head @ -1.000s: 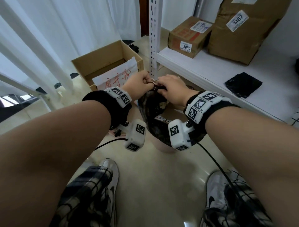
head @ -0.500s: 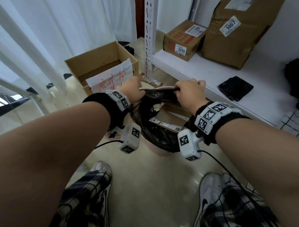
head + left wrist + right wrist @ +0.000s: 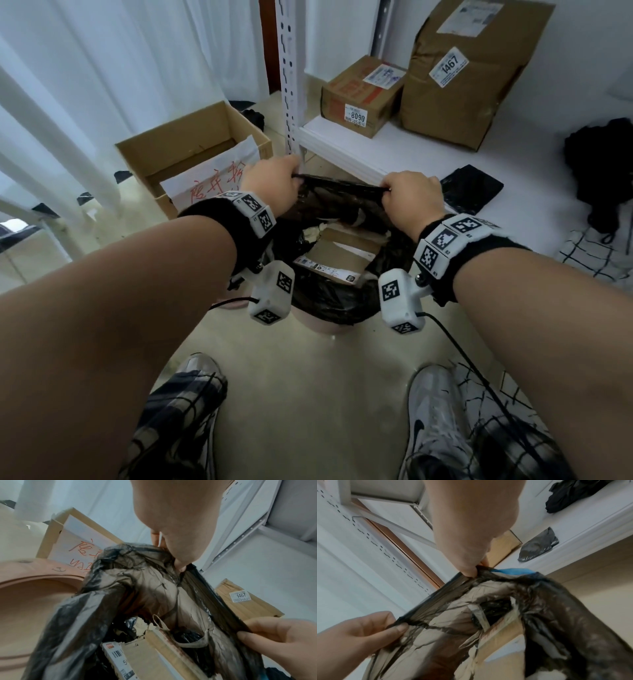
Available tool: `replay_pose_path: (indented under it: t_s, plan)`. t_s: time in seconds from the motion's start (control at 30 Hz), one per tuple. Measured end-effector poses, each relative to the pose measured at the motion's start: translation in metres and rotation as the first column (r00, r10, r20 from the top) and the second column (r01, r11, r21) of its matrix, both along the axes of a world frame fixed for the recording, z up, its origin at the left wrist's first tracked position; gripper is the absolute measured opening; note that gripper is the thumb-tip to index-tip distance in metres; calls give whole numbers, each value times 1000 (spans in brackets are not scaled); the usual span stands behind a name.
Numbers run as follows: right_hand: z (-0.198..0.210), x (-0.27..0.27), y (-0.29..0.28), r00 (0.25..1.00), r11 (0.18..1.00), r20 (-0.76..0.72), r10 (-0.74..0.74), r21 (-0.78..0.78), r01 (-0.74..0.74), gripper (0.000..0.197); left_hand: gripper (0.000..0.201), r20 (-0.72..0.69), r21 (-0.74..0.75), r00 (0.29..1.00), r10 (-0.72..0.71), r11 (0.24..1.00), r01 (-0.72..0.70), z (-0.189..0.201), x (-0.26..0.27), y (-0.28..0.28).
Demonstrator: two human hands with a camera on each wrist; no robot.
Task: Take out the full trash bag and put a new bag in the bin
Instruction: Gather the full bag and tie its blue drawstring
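Note:
A black trash bag [image 3: 329, 301] full of cardboard and paper sits in a pink bin [image 3: 325, 327] on the floor. My left hand [image 3: 274, 181] pinches the far rim of the trash bag [image 3: 137, 588] on the left. My right hand [image 3: 407, 195] pinches the same rim of the trash bag [image 3: 539, 608] on the right. The rim is stretched taut between them above the bin [image 3: 34, 588]. A folded black bag [image 3: 471, 186] lies on the white shelf [image 3: 428, 154] beside my right hand; the folded bag [image 3: 537, 547] also shows in the right wrist view.
An open cardboard box [image 3: 191, 154] with a white sheet stands on the floor left of the bin. A white shelf post [image 3: 289, 78] rises just behind my hands. Two parcels [image 3: 363, 92] and dark clothing [image 3: 603, 171] sit on the shelf. My shoes [image 3: 431, 418] are near the bin.
My hands were together at the gathered top of the bag. They have moved apart sideways, spreading the far rim wide and uncovering the cardboard inside.

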State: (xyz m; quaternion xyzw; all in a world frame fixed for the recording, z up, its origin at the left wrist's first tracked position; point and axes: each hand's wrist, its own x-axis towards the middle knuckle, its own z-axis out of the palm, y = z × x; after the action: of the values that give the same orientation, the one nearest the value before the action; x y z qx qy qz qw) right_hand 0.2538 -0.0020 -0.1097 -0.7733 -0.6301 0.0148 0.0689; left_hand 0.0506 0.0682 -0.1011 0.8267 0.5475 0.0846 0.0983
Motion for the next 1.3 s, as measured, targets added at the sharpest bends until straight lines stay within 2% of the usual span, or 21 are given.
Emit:
replay_pose_path:
  t_s: [0.07, 0.17, 0.3, 0.37, 0.43, 0.47, 0.5, 0.57, 0.63, 0.67, 0.7, 0.73, 0.8, 0.83, 0.87, 0.93, 1.0, 1.07, 1.13, 1.2, 1.3]
  plan:
    - [1, 6, -5, 999, 1000, -31, -26, 0, 26, 27, 15, -28, -17, 1000, -4, 1000, 3, 0, 0, -1]
    - [5, 6, -11, 987, 997, -162, 6, 78, 6, 26, 20, -22, -61, 1000, 7, 998, -9, 1, 0, -1]
    - [9, 9, -16, 987, 994, -155, 40, 105, -24, 25, 30, -92, -169, 996, -7, 986, -8, 1, -8, -3]
    - [5, 13, -16, 990, 1000, -140, -18, -19, 16, 25, 31, -206, -241, 978, -39, 970, -12, 2, -13, -5]
    - [0, 15, -17, 993, 968, -87, -77, -244, 54, 21, 34, -329, -304, 943, -52, 951, -53, 0, -16, -8]
    - [-2, 16, -19, 993, 948, -67, -96, -311, 71, 20, 35, -368, -319, 928, -55, 945, -70, -1, -18, -8]
    - [-3, 16, -20, 992, 948, -58, -109, -306, 86, 19, 36, -385, -322, 922, -52, 943, -81, -2, -19, -8]
    - [2, 17, -19, 972, 985, -178, -151, -108, 134, 21, 33, -377, -303, 925, -45, 950, -77, 1, -24, -5]
    - [10, 18, -17, 930, 963, -346, -124, 184, 197, 23, 35, -360, -280, 932, -27, 957, -80, 6, -26, 1]
    - [13, 18, -15, 907, 944, -413, -85, 258, 206, 23, 37, -347, -280, 938, -15, 956, -89, 7, -27, 5]
    - [16, 18, -14, 891, 946, -447, -72, 251, 203, 22, 39, -343, -294, 939, -3, 950, -104, 10, -28, 6]
    - [18, 17, -15, 890, 966, -446, -88, 179, 185, 22, 44, -352, -306, 936, -2, 945, -113, 13, -28, 6]
    - [17, 16, -19, 935, 985, -315, -163, -107, 136, 25, 53, -337, -315, 941, -19, 944, -94, 16, -27, 5]
    - [15, 15, -24, 955, 964, -235, -180, -236, 124, 23, 54, -316, -317, 948, -35, 946, -71, 18, -26, 2]
    - [15, 14, -31, 967, 949, -175, -183, -289, 127, 18, 52, -300, -310, 952, -53, 950, -45, 22, -25, -3]
    - [22, 13, -43, 961, 956, -168, -219, -236, 177, 14, 42, -295, -277, 953, -67, 961, -18, 29, -23, -11]
    - [37, 15, -47, 954, 971, -181, -237, -64, 229, 15, 36, -294, -237, 954, -58, 971, -14, 35, -22, -16]
    - [55, 18, -46, 956, 973, -200, -216, 34, 227, 21, 36, -276, -221, 960, -58, 975, -5, 39, -22, -21]
    - [62, 24, -46, 933, 970, -277, -229, 10, 241, 24, 45, -252, -205, 966, -63, 979, 10, 42, -21, -29]
    - [58, 26, -52, 876, 955, -386, -289, -55, 291, 25, 55, -252, -167, 964, -80, 985, 38, 46, -19, -41]
    - [45, 16, -76, 782, 931, -506, -364, -189, 312, 32, 53, -254, -138, 956, -146, 984, 114, 46, -13, -61]
